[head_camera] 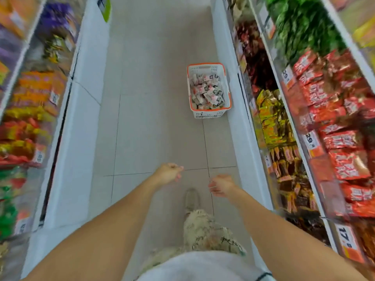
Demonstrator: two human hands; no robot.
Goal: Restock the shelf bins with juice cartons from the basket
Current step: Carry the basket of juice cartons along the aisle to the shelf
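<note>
A white basket [211, 114] with an orange rim stands on the aisle floor ahead, close to the right-hand shelving. It is filled with several small juice cartons [207, 92], jumbled together. My left hand [169, 173] and my right hand [222, 184] hang in front of me over the floor, well short of the basket. Both have loosely curled fingers and hold nothing. The picture is blurred by motion.
Shelves of bagged snacks line both sides of the narrow aisle: red packs [332, 122] and yellow packs [269, 114] on the right, orange and yellow bags [32, 94] on the left. White shelf bases border the tiled floor [154, 118]. My shoe [191, 198] is below my hands.
</note>
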